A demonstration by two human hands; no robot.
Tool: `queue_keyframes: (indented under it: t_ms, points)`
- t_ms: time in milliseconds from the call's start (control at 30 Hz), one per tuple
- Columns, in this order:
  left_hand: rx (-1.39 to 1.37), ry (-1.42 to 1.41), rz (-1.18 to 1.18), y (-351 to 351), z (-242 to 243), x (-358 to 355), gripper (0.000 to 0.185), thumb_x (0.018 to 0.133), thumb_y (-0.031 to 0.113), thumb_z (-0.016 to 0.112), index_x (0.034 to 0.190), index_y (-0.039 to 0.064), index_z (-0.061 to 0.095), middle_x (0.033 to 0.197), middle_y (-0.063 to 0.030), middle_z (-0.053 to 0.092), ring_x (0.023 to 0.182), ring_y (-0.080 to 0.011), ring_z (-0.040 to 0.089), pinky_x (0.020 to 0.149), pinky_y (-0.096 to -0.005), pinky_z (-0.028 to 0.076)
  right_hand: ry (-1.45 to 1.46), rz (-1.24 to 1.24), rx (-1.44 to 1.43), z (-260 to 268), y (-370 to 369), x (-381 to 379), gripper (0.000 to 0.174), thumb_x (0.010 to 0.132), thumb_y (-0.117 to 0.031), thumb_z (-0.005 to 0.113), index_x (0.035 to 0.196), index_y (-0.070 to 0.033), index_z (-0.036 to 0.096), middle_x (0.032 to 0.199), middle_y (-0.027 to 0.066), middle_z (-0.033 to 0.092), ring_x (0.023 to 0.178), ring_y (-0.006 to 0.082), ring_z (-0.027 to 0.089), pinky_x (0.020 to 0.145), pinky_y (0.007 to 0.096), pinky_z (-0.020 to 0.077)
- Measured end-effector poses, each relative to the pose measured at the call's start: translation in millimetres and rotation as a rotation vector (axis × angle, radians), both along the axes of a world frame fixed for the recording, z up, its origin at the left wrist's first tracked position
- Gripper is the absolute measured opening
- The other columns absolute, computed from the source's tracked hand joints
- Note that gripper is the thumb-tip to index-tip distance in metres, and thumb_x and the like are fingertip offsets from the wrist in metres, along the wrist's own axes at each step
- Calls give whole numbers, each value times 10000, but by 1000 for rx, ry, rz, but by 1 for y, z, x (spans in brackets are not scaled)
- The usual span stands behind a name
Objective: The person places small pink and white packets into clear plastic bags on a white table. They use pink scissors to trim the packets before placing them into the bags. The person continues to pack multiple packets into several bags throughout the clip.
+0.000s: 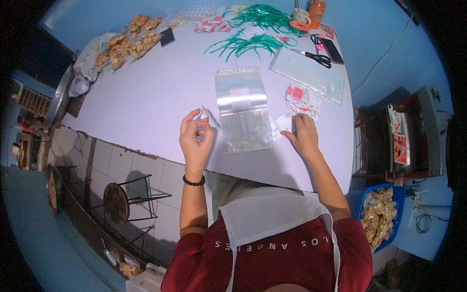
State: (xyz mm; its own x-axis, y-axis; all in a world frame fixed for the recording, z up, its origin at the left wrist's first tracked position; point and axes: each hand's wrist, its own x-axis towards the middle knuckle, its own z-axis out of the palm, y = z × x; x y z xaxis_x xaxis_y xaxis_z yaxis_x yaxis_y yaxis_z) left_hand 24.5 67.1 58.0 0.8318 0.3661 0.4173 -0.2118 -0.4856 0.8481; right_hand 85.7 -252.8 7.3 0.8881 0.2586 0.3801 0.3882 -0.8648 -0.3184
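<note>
My left hand (pixel 196 137) is raised over the table with a small printed card (pixel 204 112) pinched in its fingers. A clear plastic bag (pixel 245 126) lies flat between my hands, with a pale pink patch showing through its upper part. On the right, my right hand (pixel 303 135) has thumb and fingers on a white paper card (pixel 284 121), beside the bag's edge. Just above that hand is a loose pile of red and white printed cards (pixel 301 96). A stack of clear plastic bags (pixel 310 75) lies farther back, with black-handled scissors (pixel 318 59) on it.
Green ribbon strips (pixel 261 18) and more cards (pixel 211 25) lie at the far side. Bagged cookies (pixel 127 47) and a phone (pixel 167 37) are at the back left. Another phone (pixel 332 51), a ribbon spool (pixel 300 26) and an orange jar (pixel 316 14) stand back right. A blue crate (pixel 399 219) holds bagged cookies.
</note>
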Motion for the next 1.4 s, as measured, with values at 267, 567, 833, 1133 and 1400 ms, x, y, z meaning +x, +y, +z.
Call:
queue_keyframes:
  t_ms: [267,567,833,1133,1400]
  points:
    - [-8,16,9,1,-3,-3,33,840,-22,656,870,-10,660,1307,-182,590,999,-215,707,694,-251,562,169,-36,91,3,0,14,611,707,-264,890,1179,-13,593,1096,166,632,1053,352,602,893,423,493]
    - [19,26,-1,8,-8,-6,26,874,11,659,896,10,673,1337,-159,569,1046,-207,690,691,-236,559,454,-13,176,10,3,17,357,795,-196,809,1072,-22,664,900,173,690,817,313,669,774,404,521]
    - [-49,9,-5,5,-11,-4,44,841,-18,658,876,3,674,1331,-172,571,1015,-210,698,683,-239,560,509,47,233,8,15,11,300,858,-214,744,1071,-21,658,840,178,693,762,327,679,711,415,521]
    - [-57,17,9,7,-12,-7,48,827,-35,654,854,1,668,1303,-167,586,1023,-213,701,706,-249,559,437,10,472,4,23,14,285,906,-147,716,1130,3,623,760,118,643,675,233,611,665,361,503]
    - [363,-152,-66,-24,-21,1,234,761,-58,724,971,27,663,1147,-164,643,959,-297,677,745,-348,584,12,256,361,18,64,24,180,893,-156,713,1002,-21,666,812,142,658,698,305,642,663,396,514]
